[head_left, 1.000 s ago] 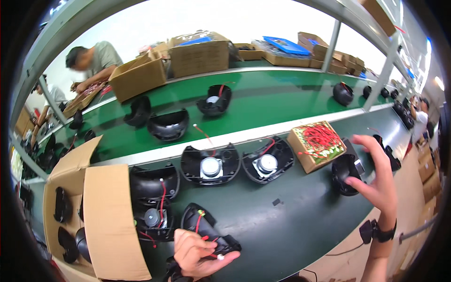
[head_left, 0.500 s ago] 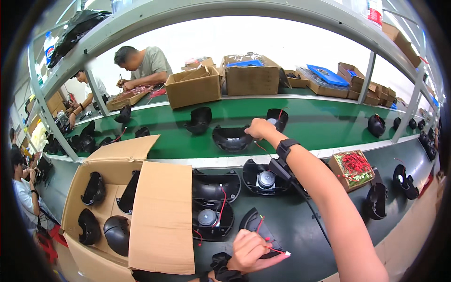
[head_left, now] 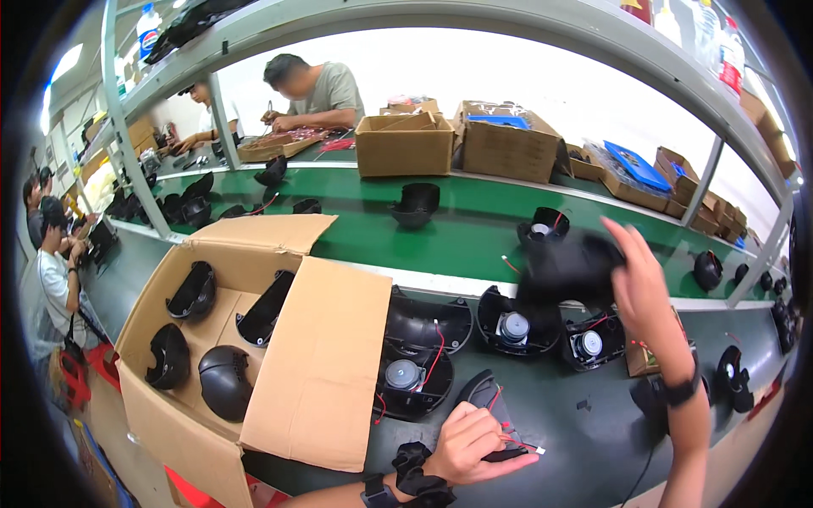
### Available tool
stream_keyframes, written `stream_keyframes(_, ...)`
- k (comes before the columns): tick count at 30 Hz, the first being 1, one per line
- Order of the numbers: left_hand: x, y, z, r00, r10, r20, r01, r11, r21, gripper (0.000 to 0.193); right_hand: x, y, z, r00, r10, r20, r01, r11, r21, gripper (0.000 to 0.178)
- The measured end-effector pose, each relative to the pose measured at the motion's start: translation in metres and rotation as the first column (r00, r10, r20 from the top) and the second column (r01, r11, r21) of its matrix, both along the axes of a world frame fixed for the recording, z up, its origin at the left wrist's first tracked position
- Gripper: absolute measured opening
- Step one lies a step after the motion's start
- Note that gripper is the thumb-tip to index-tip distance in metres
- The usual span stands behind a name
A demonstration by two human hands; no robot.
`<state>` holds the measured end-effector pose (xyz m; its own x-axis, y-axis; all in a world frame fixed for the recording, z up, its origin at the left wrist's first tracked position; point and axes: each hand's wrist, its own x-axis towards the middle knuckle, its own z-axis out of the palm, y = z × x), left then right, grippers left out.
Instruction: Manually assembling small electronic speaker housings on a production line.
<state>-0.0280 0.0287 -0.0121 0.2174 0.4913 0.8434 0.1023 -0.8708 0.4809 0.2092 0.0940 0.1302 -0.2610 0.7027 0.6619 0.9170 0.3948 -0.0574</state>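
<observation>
My left hand [head_left: 468,442] is closed on a red wire lead [head_left: 521,442] that ends in a small white plug, close to the table's near side. Beside and partly under those fingers is a dark half-round plastic piece [head_left: 482,389]. My right hand [head_left: 639,284] grips a black curved plastic shell [head_left: 569,269] by its right end, raised above the bench; motion smears the shell. Below it are black housings, with round silver speakers [head_left: 514,328] [head_left: 590,343] set in them. Left of these, another speaker [head_left: 405,374] with a red wire sits in a black housing beside the carton.
An open cardboard box [head_left: 322,364] at the left contains several black shells. Beyond the metal edge runs a green conveyor belt [head_left: 356,224] carrying more shells. Cartons [head_left: 405,146] line its far side, where a person [head_left: 318,97] works. A grey shelf frame [head_left: 508,34] crosses overhead.
My right hand has lifted a black shell off the green belt and brought it nearer and to the right. My left hand keeps hold of the wire; the view has shifted.
</observation>
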Motion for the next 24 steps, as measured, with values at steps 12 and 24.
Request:
stream_keyframes(12,0.01,-0.01,0.006,0.998,-0.052,0.026,0.053,0.999,-0.01,0.039,0.064,-0.217,-0.093,0.97,0.111,0.219,-0.083,0.988,-0.131,0.051)
stream_keyframes(24,0.008,-0.008,0.002,0.99,-0.096,-0.107,0.104,0.992,0.066,0.048,0.008,-0.141,-0.078,0.989,-0.099,-0.106,0.012,0.783,-0.621,0.083)
